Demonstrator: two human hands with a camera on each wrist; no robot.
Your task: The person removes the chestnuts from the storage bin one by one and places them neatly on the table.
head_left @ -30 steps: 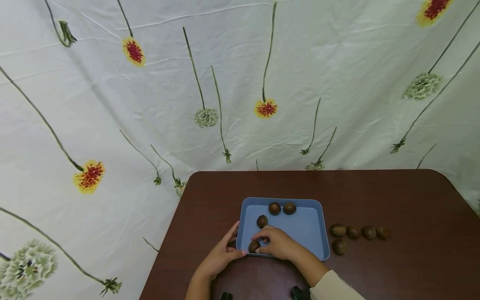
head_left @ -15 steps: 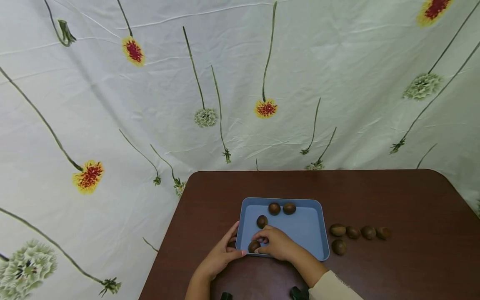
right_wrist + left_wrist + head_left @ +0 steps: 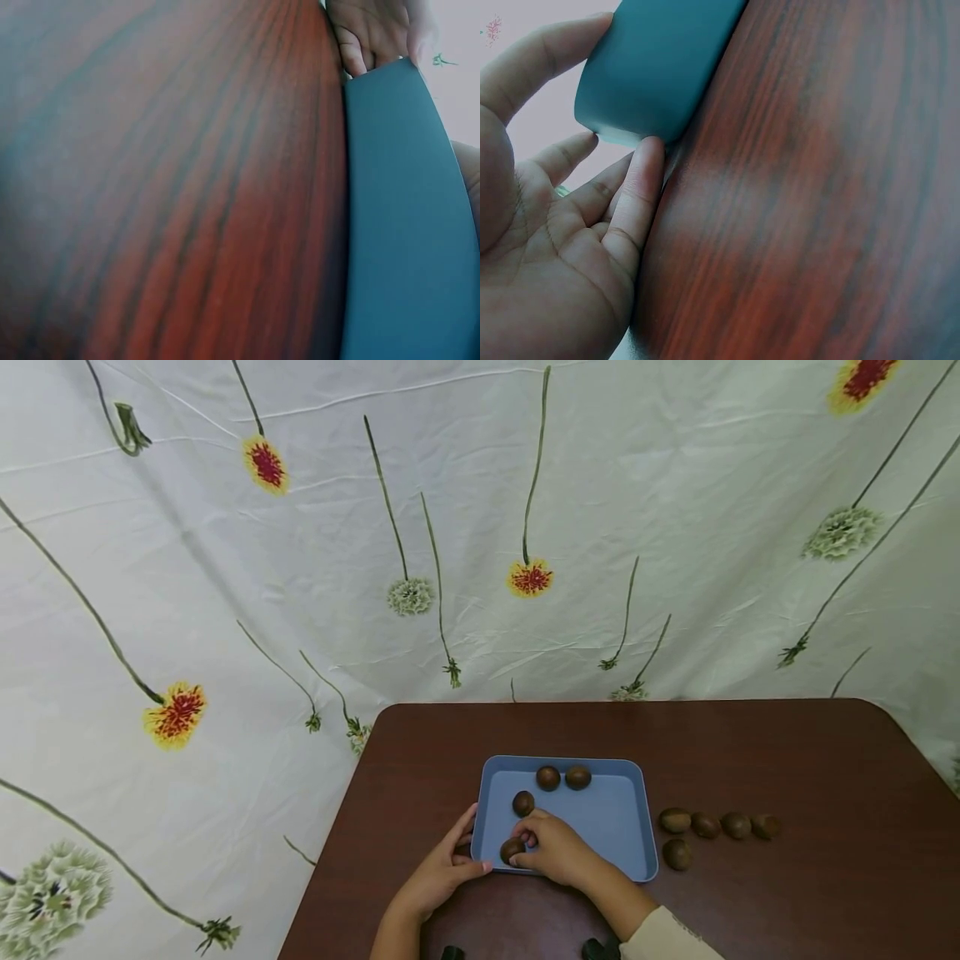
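- The brown nut (image 3: 512, 850) is at the near left corner of the tray (image 3: 600, 827), within its walls; whether it touches the tray floor cannot be told.
- The right hand (image 3: 555, 852) pinches that nut between thumb and fingers, reaching in over the tray's near edge.
- The left hand (image 3: 442, 872) is spread round the same corner, fingers along the left side and thumb at the near edge; the left wrist view shows fingertips touching the outer wall.
- Three other nuts (image 3: 523, 803) lie in the blue tray: one near the left wall, just beyond the right hand, and two side by side toward the far wall.
- Right of the tray, four loose nuts (image 3: 736, 825) form a row on the dark brown surface (image 3: 825, 777), with a single nut (image 3: 677, 854) just nearer than the row's left end.
- A pale sleeve (image 3: 667, 937) covers the right forearm.
- Behind the surface hangs a white cloth (image 3: 330, 527) printed with flowers.
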